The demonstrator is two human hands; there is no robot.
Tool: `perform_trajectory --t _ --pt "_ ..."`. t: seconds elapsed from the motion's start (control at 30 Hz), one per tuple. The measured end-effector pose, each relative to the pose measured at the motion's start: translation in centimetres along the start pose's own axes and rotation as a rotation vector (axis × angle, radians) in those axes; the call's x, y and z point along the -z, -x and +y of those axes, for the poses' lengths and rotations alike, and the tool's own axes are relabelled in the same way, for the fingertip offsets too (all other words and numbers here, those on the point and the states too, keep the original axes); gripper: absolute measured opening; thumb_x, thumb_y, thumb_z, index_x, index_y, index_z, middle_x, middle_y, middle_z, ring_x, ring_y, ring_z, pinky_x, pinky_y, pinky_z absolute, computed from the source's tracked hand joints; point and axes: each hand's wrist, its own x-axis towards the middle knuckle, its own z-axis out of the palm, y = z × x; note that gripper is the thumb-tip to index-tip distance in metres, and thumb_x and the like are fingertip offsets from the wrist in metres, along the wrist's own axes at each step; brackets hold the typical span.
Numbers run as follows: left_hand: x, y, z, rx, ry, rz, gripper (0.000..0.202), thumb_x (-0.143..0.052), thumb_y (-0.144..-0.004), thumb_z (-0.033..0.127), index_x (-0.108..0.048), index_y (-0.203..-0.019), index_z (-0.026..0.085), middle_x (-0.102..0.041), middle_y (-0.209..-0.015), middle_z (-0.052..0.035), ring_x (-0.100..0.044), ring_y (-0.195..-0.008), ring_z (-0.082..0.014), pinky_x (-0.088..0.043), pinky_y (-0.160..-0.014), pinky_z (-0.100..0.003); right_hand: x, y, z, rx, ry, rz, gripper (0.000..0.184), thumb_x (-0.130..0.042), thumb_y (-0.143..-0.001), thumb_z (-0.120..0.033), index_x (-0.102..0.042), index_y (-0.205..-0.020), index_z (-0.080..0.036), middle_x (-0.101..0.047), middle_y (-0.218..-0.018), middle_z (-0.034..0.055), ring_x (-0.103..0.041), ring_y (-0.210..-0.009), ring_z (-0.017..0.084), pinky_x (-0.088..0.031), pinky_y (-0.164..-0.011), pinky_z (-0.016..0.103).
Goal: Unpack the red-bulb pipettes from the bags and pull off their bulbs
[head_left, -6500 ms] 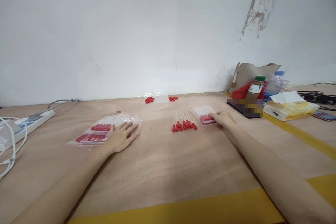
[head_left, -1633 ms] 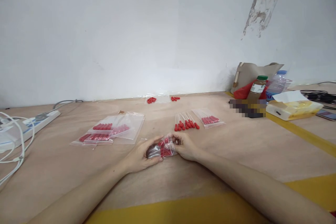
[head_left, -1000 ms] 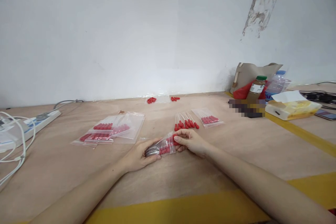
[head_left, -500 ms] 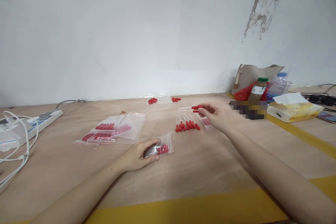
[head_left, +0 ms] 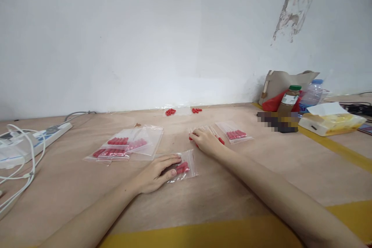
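Flanking bags (head_left: 122, 146) look filled; between the tabletop's (head_left: 186, 199) far and front edges the loosely open left hand (head_left: 157, 173) rests on a seemingly part-filled bag (head_left: 183, 168), and loose red-tipped sticks (head_left: 221, 140) remain under the curled right hand (head_left: 204, 143) (its grip I cannot tell).

Workroom: taped worktop (head_left: 203, 197), chipped wall (head_left: 145, 38)

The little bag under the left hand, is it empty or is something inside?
Something's inside: red tips show through the clear bag. How full, I can't tell, because the left hand covers part of it.
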Motion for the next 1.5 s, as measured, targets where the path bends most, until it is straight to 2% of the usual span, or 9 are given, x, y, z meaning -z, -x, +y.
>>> perform_trajectory --t 0.1,0.37,0.53,0.93,1.1,1.2,1.3,1.4,1.5 --pt "0.0 0.0 0.0 -0.009 0.000 0.002 0.040 -0.035 -0.090 0.040 -0.044 -0.127 0.026 -0.046 -0.132 -0.0027 -0.039 -0.122 -0.0195 -0.031 -0.103 -0.037 0.0 -0.1 -0.4 -0.008 -0.016 -0.053 0.016 -0.048 -0.084 -0.016 -0.061 -0.094 -0.014 -0.058 -0.094 0.0096 -0.053 -0.086 0.017 -0.038 -0.072 0.026" --pt "-0.1 0.0 -0.1 -0.027 -0.002 0.004 0.039 -0.034 -0.090 0.039 -0.045 -0.126 0.026 -0.046 -0.132 -0.0029 -0.039 -0.122 -0.0195 -0.031 -0.102 -0.038 -0.3 0.0 -0.9 -0.034 -0.057 -0.075 0.021 -0.042 -0.087 -0.023 -0.061 -0.092 -0.016 -0.056 -0.093 0.0097 -0.053 -0.084 0.018 -0.036 -0.070 0.027" --pt "-0.2 0.0 -0.2 -0.031 0.008 0.015 0.039 -0.035 -0.090 0.039 -0.045 -0.126 0.027 -0.046 -0.131 -0.0025 -0.040 -0.121 -0.0193 -0.032 -0.102 -0.036 -0.2 0.2 -1.0 -0.056 -0.047 -0.058 0.024 -0.039 -0.087 -0.024 -0.061 -0.092 -0.015 -0.057 -0.093 0.0102 -0.052 -0.085 0.019 -0.035 -0.071 0.029" --pt "-0.2 0.0 -0.3 -0.025 -0.002 0.008 0.038 -0.033 -0.091 0.038 -0.045 -0.126 0.027 -0.046 -0.131 -0.0020 -0.039 -0.122 -0.0189 -0.031 -0.103 -0.037 -0.4 1.5 0.2 0.011 -0.059 -0.057 0.028 -0.036 -0.089 -0.022 -0.060 -0.103 -0.019 -0.057 -0.101 0.0101 -0.050 -0.093 0.019 -0.032 -0.076 0.032" --pt "-0.2 0.0 -0.2 -0.023 0.002 0.015 0.038 -0.035 -0.090 0.038 -0.045 -0.125 0.027 -0.047 -0.131 -0.0019 -0.040 -0.121 -0.0187 -0.032 -0.102 -0.036 1.0 1.5 0.5 -0.024 -0.086 0.023 0.025 -0.041 -0.088 -0.028 -0.061 -0.100 -0.018 -0.059 -0.098 0.0097 -0.050 -0.094 0.020 -0.030 -0.083 0.035" --pt "-0.3 0.1 -0.2 -0.029 0.003 0.033 0.039 -0.037 -0.090 0.038 -0.044 -0.126 0.027 -0.047 -0.130 -0.0027 -0.041 -0.121 -0.0191 -0.033 -0.101 -0.037 2.4 1.6 0.5 -0.132 -0.215 0.126 0.020 -0.045 -0.084 -0.021 -0.063 -0.089 -0.017 -0.062 -0.089 0.0076 -0.053 -0.086 0.017 -0.034 -0.079 0.031" --pt "-0.3 0.1 -0.2 -0.030 0.009 0.052 0.040 -0.041 -0.088 0.038 -0.044 -0.126 0.025 -0.047 -0.130 -0.0041 -0.042 -0.119 -0.0199 -0.034 -0.101 -0.038 2.9 2.4 0.0 -0.226 -0.459 0.068 0.013 -0.051 -0.075 -0.015 -0.064 -0.073 -0.016 -0.062 -0.070 0.0022 -0.053 -0.066 0.012 -0.037 -0.064 0.024" --pt "-0.4 -0.1 -0.1 -0.022 0.015 0.057 0.041 -0.042 -0.087 0.037 -0.043 -0.126 0.024 -0.047 -0.130 -0.0049 -0.042 -0.119 -0.0199 -0.034 -0.101 -0.038 2.6 3.8 -1.1 -0.164 -0.673 -0.040 0.009 -0.056 -0.071 -0.018 -0.065 -0.068 -0.017 -0.062 -0.065 -0.0002 -0.054 -0.061 0.011 -0.037 -0.059 0.022" --pt "-0.6 -0.3 0.2 -0.024 0.018 0.070 0.042 -0.043 -0.087 0.037 -0.043 -0.126 0.023 -0.047 -0.130 -0.0050 -0.042 -0.119 -0.0196 -0.034 -0.101 -0.037 2.2 4.8 -2.2 -0.049 -0.723 -0.029 0.008 -0.060 -0.072 -0.023 -0.067 -0.074 -0.019 -0.064 -0.070 -0.0006 -0.054 -0.067 0.012 -0.037 -0.067 0.024"
